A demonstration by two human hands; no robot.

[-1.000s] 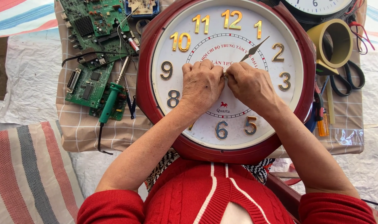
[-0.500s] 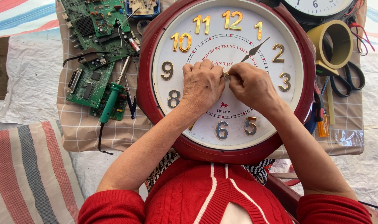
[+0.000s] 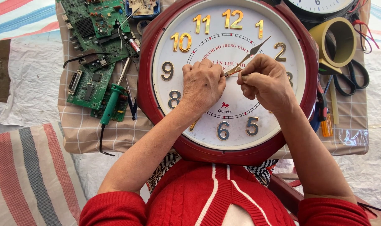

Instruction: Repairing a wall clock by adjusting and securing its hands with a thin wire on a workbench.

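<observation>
Gold metal glints between the two hands – it is the long clock hand [image 3: 251, 52], a thin pointed strip that runs from the middle of the dial up toward the numeral at the upper right. The left hand [image 3: 203, 83] rests knuckles-up on the white dial, fingers curled in and their tips at the hub end of that strip; whether they actually pinch it cannot be told, since the fingers hide the contact. The right hand [image 3: 265, 81] is closed narrowly as well, thumb and forefinger pressed together on a small slim object just beside the base of the strip, too small to identify. The two hands lie near each other, nearly touching over the centre of the dial.

Under them lies the wall clock [image 3: 157, 54] – a large round one with a dark red frame, white face and raised gold numerals, flat on its back across a checked beige cloth [image 3: 86, 134]. Left of the clock, on the cloth, are green circuit boards [image 3: 90, 83] and a soldering iron [image 3: 112, 104] with a green handle, its cord trailing toward the near edge. To the right sit a roll of yellowish tape [image 3: 339, 42], black-handled scissors [image 3: 353, 77] and an orange-handled tool [image 3: 325, 127]. A second clock [image 3: 320, 8] shows partly at the top edge. The person's red knitted sleeves and front fill the bottom of the view.
</observation>
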